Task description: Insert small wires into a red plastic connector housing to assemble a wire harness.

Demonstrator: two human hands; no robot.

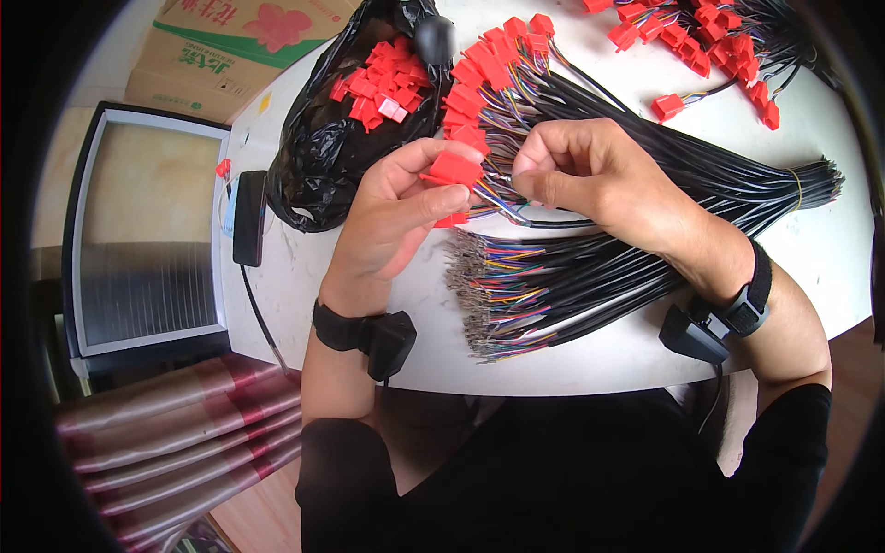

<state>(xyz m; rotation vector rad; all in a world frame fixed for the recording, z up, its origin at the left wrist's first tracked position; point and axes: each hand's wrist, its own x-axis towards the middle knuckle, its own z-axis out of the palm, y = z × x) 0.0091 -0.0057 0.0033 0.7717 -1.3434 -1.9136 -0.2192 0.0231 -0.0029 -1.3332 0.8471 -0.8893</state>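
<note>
Red connector [454,170], held between thumb and fingers of left hand [392,217], raised above the work. Under both grips, white table [286,318]. Behind the left grip and away to its right, large group of black cables [664,152], with row of red connectors [489,60] at its left end; passes partly below right hand [599,180]. Closer to the body than both grips, lower group of black cables [599,272], with thin coloured ends [507,295] fanned toward the left. Beyond the left grip, on its left side, black plastic bag [309,175]. Farther left from this grip, dark phone [249,221]. Inside the bag, loose red pieces [378,78].

Left hand: closed on the connector, so the nearer one, in fact touching. Right hand: thumb and forefinger closed in a pinch, apparently on thin wire [499,177]; exact contact partly hidden by the fingers. From this pinch, connector to the left, just beside, but apart. As for its long axis, seems to run roughly left to right, slightly tilted, with coloured leads [502,205] leaving from the end facing the right fingertips.
</note>
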